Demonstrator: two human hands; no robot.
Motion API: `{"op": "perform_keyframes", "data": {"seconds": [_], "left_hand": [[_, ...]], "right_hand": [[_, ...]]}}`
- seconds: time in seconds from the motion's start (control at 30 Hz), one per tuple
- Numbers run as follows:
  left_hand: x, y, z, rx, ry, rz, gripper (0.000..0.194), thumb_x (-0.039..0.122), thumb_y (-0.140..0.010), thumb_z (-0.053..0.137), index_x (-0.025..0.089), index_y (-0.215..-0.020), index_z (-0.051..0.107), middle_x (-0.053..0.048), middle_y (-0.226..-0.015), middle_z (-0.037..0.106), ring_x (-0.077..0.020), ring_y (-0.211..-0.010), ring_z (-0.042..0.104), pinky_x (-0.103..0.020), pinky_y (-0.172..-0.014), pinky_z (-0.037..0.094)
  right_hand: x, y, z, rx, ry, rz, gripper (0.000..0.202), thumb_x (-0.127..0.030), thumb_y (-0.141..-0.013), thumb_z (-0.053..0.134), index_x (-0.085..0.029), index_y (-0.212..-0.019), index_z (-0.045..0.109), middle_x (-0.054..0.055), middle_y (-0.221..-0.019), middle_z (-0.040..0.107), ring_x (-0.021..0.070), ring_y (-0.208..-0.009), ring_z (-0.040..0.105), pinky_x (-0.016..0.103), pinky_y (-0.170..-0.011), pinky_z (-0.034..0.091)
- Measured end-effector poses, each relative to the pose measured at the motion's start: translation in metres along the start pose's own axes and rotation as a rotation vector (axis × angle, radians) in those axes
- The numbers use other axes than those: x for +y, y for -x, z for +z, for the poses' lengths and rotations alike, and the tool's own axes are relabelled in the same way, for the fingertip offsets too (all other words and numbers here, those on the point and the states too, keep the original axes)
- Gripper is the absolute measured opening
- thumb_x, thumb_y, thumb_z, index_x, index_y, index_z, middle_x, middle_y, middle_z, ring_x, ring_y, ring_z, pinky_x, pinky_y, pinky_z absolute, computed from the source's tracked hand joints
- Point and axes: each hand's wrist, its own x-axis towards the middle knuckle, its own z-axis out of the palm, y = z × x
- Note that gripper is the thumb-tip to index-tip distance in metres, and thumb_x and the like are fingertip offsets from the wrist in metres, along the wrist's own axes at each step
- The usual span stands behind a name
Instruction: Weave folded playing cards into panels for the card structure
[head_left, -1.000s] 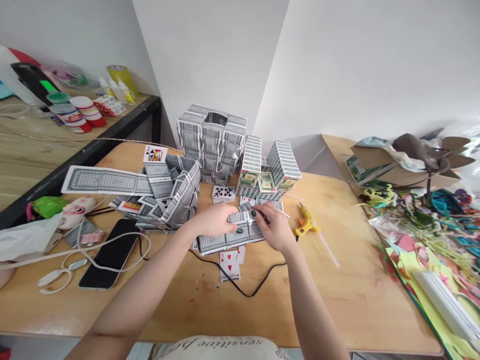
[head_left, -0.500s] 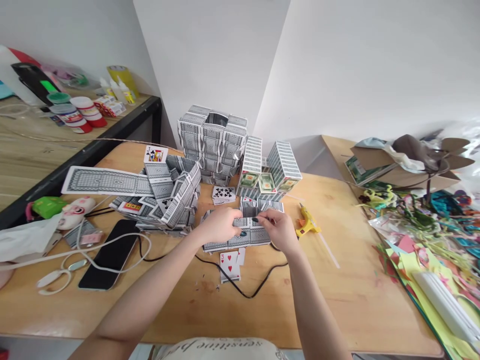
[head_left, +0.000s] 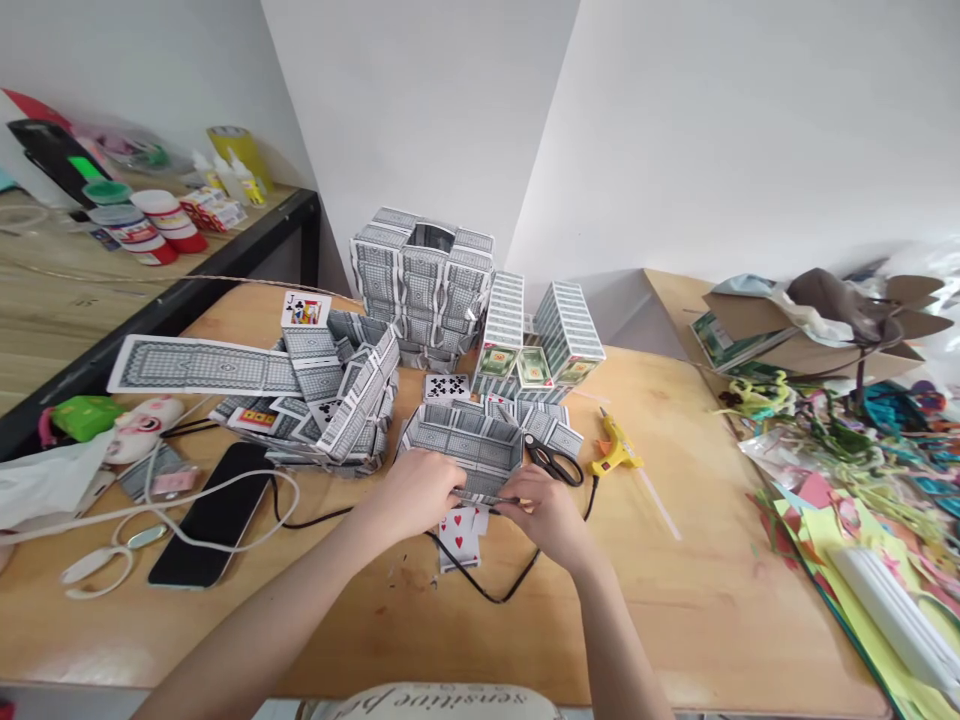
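Observation:
A shallow, open-topped box built of grey-backed playing cards (head_left: 469, 437) sits on the table in front of me. My left hand (head_left: 424, 490) pinches its near wall left of the middle. My right hand (head_left: 546, 508) grips the same near edge at the right corner. The three of hearts (head_left: 459, 535) lies under the near side, partly covered. Black-handled scissors (head_left: 556, 462) rest just beyond my right hand. A yellow glue gun (head_left: 616, 445) lies further right, its cord running toward me.
A tall card-built block (head_left: 424, 270) stands at the back, beside stacked card boxes (head_left: 571, 330). A tilted card structure (head_left: 352, 400), a phone (head_left: 210, 515) and a looped white cable (head_left: 296, 500) are on the left. Coloured paper scraps (head_left: 840, 530) cover the right side.
Both hands have come nearer to me and lower, tipping the card box so its hollow inside now faces up. The scissors beside it have come into view.

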Motion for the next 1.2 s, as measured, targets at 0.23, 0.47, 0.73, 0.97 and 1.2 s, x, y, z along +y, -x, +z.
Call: {"op": "perform_keyframes", "data": {"seconds": [0.23, 0.47, 0.73, 0.97, 1.2], "left_hand": [[0.025, 0.0, 0.033, 0.12, 0.057, 0.007, 0.012, 0.021, -0.079, 0.051, 0.018, -0.071, 0.059, -0.002, -0.071, 0.06, -0.0164, -0.071, 0.057, -0.026, -0.061, 0.039], [0.024, 0.002, 0.049, 0.207, 0.046, 0.001, 0.013, 0.023, -0.08, 0.052, 0.018, -0.069, 0.057, 0.0, -0.068, 0.058, -0.0151, -0.07, 0.055, -0.027, -0.061, 0.037], [0.022, 0.004, 0.052, 0.186, -0.035, 0.012, 0.01, 0.024, -0.077, 0.055, 0.017, -0.07, 0.053, -0.001, -0.069, 0.059, -0.0168, -0.069, 0.055, -0.028, -0.058, 0.036], [0.016, 0.002, 0.053, 0.159, -0.029, 0.037, 0.015, 0.026, -0.078, 0.055, 0.017, -0.067, 0.053, 0.0, -0.066, 0.06, -0.0165, -0.067, 0.057, -0.027, -0.058, 0.036], [0.017, -0.004, 0.052, 0.215, -0.041, 0.082, 0.01, 0.026, -0.078, 0.055, 0.017, -0.074, 0.055, -0.002, -0.069, 0.061, -0.0177, -0.072, 0.057, -0.028, -0.061, 0.038]], "right_hand": [[-0.005, -0.001, 0.007, 0.093, 0.003, 0.068, 0.03, -0.034, -0.084, 0.047, -0.018, -0.065, 0.064, 0.004, -0.063, 0.063, 0.0158, -0.063, 0.055, 0.028, -0.064, 0.043], [0.03, -0.019, -0.012, 0.48, 0.063, 0.383, 0.026, -0.038, -0.076, 0.051, -0.017, -0.079, 0.066, 0.005, -0.075, 0.066, 0.0175, -0.065, 0.059, 0.027, -0.062, 0.045], [0.06, -0.055, 0.005, 0.429, -0.042, 0.263, 0.027, -0.035, -0.074, 0.048, -0.02, -0.086, 0.068, 0.005, -0.083, 0.067, 0.0174, -0.067, 0.058, 0.029, -0.064, 0.044], [0.073, -0.057, 0.021, 0.632, -0.446, 0.414, 0.033, -0.045, -0.074, 0.05, -0.015, -0.081, 0.063, -0.001, -0.051, 0.057, 0.0107, -0.04, 0.042, 0.024, -0.041, 0.035], [0.073, -0.055, 0.035, 0.756, -0.374, 0.409, 0.042, -0.053, -0.074, 0.048, -0.013, -0.075, 0.061, 0.0, -0.053, 0.055, 0.0112, -0.045, 0.043, 0.022, -0.042, 0.033]]}}
